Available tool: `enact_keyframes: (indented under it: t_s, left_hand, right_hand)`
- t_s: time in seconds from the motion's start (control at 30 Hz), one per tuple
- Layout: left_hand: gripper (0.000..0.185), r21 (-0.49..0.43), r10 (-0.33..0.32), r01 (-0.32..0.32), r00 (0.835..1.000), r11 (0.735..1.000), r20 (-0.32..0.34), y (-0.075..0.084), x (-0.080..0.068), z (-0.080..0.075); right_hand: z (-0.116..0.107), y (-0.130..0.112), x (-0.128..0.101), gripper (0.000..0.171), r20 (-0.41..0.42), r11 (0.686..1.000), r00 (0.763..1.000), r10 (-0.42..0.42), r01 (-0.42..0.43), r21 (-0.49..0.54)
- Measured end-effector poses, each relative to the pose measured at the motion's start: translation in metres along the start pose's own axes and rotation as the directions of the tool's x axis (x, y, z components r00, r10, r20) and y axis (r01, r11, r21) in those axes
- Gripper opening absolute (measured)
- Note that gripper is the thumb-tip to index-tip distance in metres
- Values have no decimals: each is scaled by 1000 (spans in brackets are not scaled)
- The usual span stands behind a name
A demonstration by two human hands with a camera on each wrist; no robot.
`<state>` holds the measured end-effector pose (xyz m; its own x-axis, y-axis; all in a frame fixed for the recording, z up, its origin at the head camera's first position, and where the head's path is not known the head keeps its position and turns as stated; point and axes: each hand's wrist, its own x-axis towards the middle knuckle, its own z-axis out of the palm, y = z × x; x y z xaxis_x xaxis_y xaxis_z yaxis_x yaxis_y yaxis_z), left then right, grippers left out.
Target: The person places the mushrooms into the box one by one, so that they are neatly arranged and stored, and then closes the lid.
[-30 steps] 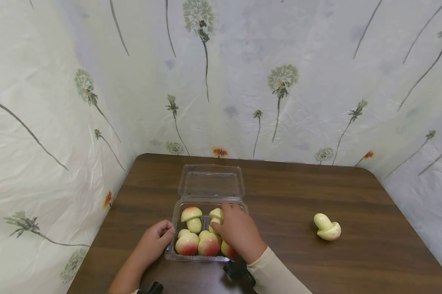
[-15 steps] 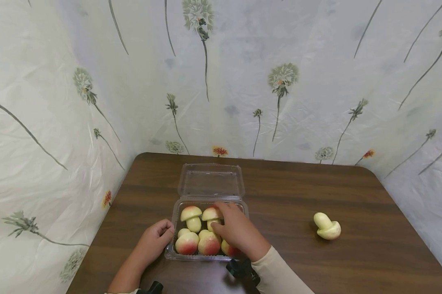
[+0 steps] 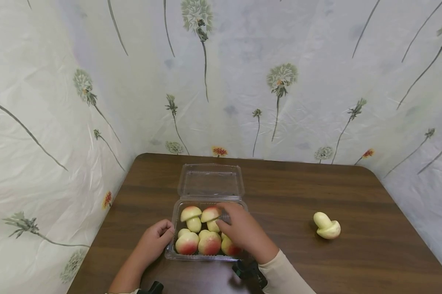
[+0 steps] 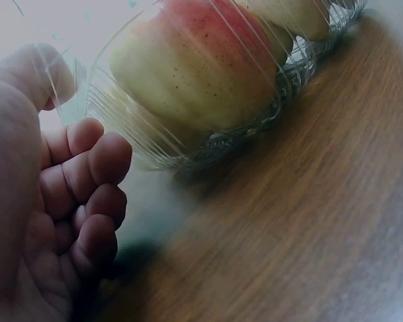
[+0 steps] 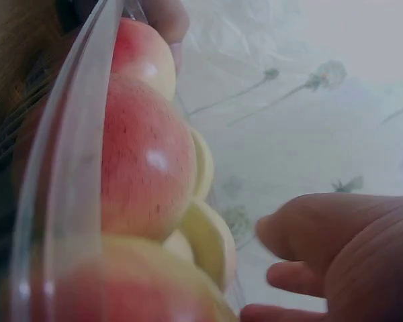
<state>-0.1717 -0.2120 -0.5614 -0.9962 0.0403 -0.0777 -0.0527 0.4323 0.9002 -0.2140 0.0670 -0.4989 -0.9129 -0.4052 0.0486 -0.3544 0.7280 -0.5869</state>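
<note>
A clear plastic clamshell container (image 3: 168, 257) sits on the table, its lid (image 3: 211, 181) folded back. Inside lie several yellow toy mushrooms with reddish caps: three along the front, among them one at front right (image 3: 229, 246), and two at the back, one left (image 3: 191, 218) and one mid-row (image 3: 210, 215). My left hand (image 3: 156, 239) grips the container's left rim between thumb and curled fingers. Over the container's right side is my right hand (image 3: 243, 230), thumb and fingers spread apart and holding nothing. Its fingertips overlap the mid-row mushroom's edge in the head view.
Another toy mushroom (image 3: 327, 226) lies on its side on the dark wooden table (image 3: 280, 192), well right of the container. A flower-patterned sheet (image 3: 239, 81) hangs behind the table and along its left side.
The back mid-row mushroom has shifted left, close to its neighbour. My right hand has let go of it and drawn back to the right. The left hand has stayed put.
</note>
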Motion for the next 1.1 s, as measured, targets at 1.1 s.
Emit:
enact_keyframes:
  t_s: [1.1]
  left_hand:
    - [13, -16, 2, -1, 1000, 1000, 23, 37, -15, -7]
  right_hand:
    - [-20, 88, -57, 43, -533, 970, 821, 207, -245, -1]
